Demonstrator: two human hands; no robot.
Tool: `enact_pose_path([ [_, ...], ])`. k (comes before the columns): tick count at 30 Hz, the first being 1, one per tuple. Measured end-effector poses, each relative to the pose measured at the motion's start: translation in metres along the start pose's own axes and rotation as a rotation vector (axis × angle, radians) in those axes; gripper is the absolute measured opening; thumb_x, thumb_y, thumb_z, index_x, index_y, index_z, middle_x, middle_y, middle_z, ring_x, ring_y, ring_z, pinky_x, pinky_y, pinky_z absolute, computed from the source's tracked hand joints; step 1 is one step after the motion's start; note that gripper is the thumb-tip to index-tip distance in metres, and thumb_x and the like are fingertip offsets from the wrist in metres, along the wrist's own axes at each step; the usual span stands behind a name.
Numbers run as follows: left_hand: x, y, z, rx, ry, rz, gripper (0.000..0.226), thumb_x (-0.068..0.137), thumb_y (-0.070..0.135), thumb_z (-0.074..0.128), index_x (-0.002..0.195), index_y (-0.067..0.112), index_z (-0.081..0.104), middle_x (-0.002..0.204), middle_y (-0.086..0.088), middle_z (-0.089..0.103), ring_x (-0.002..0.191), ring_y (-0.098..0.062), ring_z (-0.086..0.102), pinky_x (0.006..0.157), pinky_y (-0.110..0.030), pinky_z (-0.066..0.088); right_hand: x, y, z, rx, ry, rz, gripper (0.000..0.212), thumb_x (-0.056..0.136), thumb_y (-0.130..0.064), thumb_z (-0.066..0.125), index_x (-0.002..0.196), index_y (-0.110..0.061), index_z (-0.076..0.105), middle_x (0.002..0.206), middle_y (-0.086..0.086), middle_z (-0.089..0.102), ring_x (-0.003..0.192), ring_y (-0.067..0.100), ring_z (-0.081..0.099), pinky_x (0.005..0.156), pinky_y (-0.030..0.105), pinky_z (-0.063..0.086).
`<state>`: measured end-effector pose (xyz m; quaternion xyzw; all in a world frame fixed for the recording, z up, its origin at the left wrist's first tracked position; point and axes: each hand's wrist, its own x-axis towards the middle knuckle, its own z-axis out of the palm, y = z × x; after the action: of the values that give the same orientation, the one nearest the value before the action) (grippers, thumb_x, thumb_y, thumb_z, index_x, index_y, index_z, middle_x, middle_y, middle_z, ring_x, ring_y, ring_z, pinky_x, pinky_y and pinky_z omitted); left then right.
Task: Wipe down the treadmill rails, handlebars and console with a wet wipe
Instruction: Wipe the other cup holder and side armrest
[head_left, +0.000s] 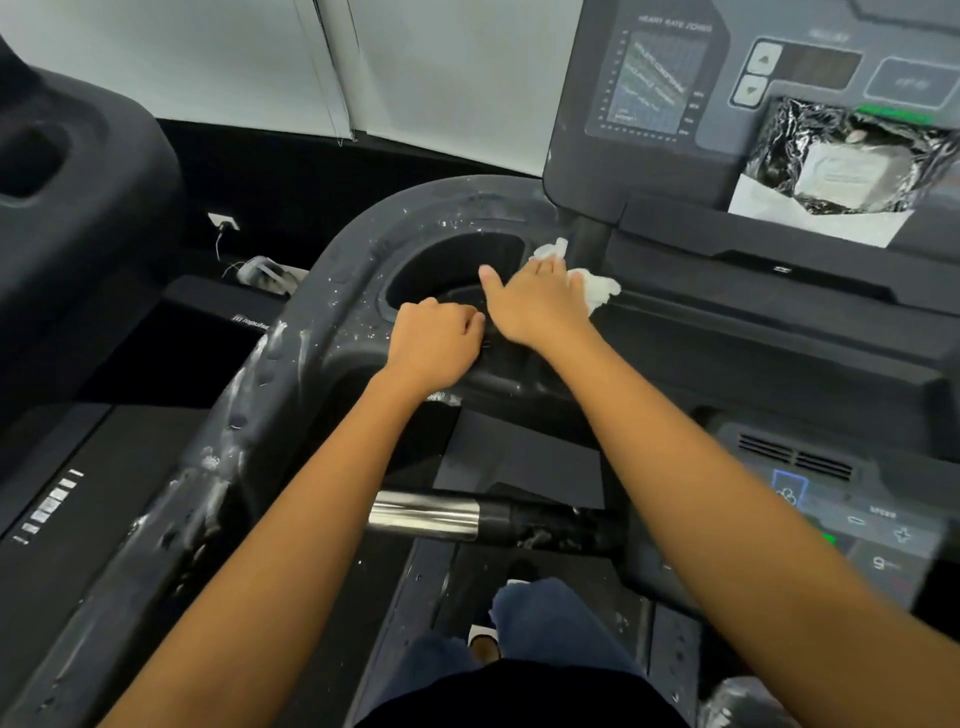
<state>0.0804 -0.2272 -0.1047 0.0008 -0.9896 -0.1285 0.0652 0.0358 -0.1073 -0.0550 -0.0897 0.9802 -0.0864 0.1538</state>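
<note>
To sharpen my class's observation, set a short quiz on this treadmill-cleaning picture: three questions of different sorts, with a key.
1. Where does the right hand press the white wipe? A) just right of the cup holder B) inside it C) on the chart panel
2. True or false: the left hand holds a second wipe.
3. Fill in: the rail shows ___ smears and specks.
Key: 1 A; 2 false; 3 white.
</note>
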Motion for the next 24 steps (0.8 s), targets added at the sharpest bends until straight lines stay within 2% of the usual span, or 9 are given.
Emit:
enact_pose_path([
  [4, 0.003, 0.001, -0.004, -0.007, -0.044, -0.042, 0.045, 0.098, 0.03, 0.035, 0.055, 0.019, 0.042, 0.057, 0.001, 0.052, 0.061, -0.02, 0.049, 0.063, -0.032, 0.025, 0.05, -0.001, -0.018, 0.056, 0.03, 0.055, 0.089, 0.095, -0.066, 0.012, 0.151, 0.004, 0.005, 0.16, 0.022, 0.003, 0.149, 0.032, -0.002, 0.12, 0.046, 0.0],
  [7, 0.01, -0.001, -0.009, -0.113, -0.116, -0.118, 0.041, 0.098, 0.03, 0.039, 0.064, 0.014, 0.055, 0.058, 0.0, 0.055, 0.061, -0.022, 0.054, 0.062, -0.032, 0.032, 0.064, -0.013, -0.009, 0.182, 0.077, 0.052, 0.098, 0.089, -0.075, 0.021, 0.153, -0.004, -0.001, 0.159, 0.024, -0.002, 0.147, 0.037, -0.007, 0.119, 0.046, 0.002],
  [9, 0.016, -0.005, -0.01, -0.221, -0.032, -0.159, 0.03, 0.097, 0.024, 0.043, 0.077, 0.012, 0.062, 0.07, -0.003, 0.063, 0.07, -0.023, 0.059, 0.064, -0.032, 0.039, 0.066, -0.018, 0.002, 0.184, 0.136, 0.006, 0.098, 0.09, -0.073, 0.027, 0.153, -0.003, 0.001, 0.159, 0.025, -0.002, 0.147, 0.039, -0.008, 0.119, 0.047, 0.005],
  [11, 0.026, -0.011, -0.009, -0.219, 0.118, -0.151, 0.023, 0.095, 0.019, 0.044, 0.098, 0.012, 0.066, 0.096, -0.005, 0.067, 0.091, -0.025, 0.06, 0.082, -0.034, 0.043, 0.067, -0.011, 0.005, 0.157, 0.174, -0.071, 0.092, 0.093, -0.066, 0.031, 0.152, 0.0, 0.007, 0.159, 0.025, 0.004, 0.147, 0.038, -0.002, 0.119, 0.047, 0.005],
  [13, 0.038, -0.015, -0.009, -0.136, 0.174, -0.148, 0.03, 0.094, 0.015, 0.045, 0.119, 0.012, 0.061, 0.12, -0.007, 0.061, 0.11, -0.029, 0.052, 0.093, -0.039, 0.041, 0.068, 0.003, 0.003, 0.143, 0.172, -0.175, 0.084, 0.096, -0.059, 0.035, 0.152, 0.0, 0.013, 0.159, 0.02, 0.01, 0.148, 0.033, 0.004, 0.119, 0.045, 0.011],
  [15, 0.049, -0.013, -0.011, -0.039, 0.179, -0.115, 0.039, 0.092, 0.011, 0.046, 0.13, 0.012, 0.053, 0.129, -0.009, 0.054, 0.116, -0.031, 0.047, 0.093, -0.04, 0.039, 0.067, 0.013, 0.002, 0.116, 0.139, -0.2, 0.083, 0.097, -0.058, 0.033, 0.152, 0.0, 0.012, 0.161, 0.016, 0.008, 0.149, 0.027, 0.005, 0.12, 0.043, 0.013],
  [19, 0.06, -0.017, -0.024, 0.011, 0.243, -0.134, 0.051, 0.091, 0.01, 0.048, 0.141, 0.01, 0.042, 0.138, -0.011, 0.048, 0.124, -0.033, 0.043, 0.096, -0.045, 0.038, 0.075, 0.007, 0.004, 0.13, 0.099, -0.058, 0.094, 0.094, -0.067, 0.023, 0.151, 0.002, -0.005, 0.161, 0.018, -0.003, 0.149, 0.029, -0.002, 0.12, 0.04, 0.001],
  [22, 0.053, -0.036, -0.029, 0.037, 0.152, -0.183, 0.051, 0.095, 0.014, 0.046, 0.144, 0.009, 0.038, 0.143, -0.01, 0.045, 0.13, -0.034, 0.038, 0.101, -0.046, 0.035, 0.101, -0.007, -0.006, 0.293, 0.187, -0.006, 0.095, 0.091, -0.069, 0.029, 0.152, -0.003, -0.003, 0.161, 0.015, 0.002, 0.148, 0.031, 0.006, 0.118, 0.043, 0.01],
  [24, 0.045, -0.048, -0.027, 0.044, 0.109, -0.193, 0.049, 0.096, 0.015, 0.045, 0.144, 0.008, 0.039, 0.145, -0.01, 0.042, 0.132, -0.034, 0.036, 0.104, -0.046, 0.034, 0.12, -0.019, -0.013, 0.283, 0.212, -0.057, 0.094, 0.091, -0.069, 0.028, 0.152, -0.001, 0.007, 0.161, 0.015, 0.006, 0.148, 0.03, 0.009, 0.118, 0.043, 0.012],
])
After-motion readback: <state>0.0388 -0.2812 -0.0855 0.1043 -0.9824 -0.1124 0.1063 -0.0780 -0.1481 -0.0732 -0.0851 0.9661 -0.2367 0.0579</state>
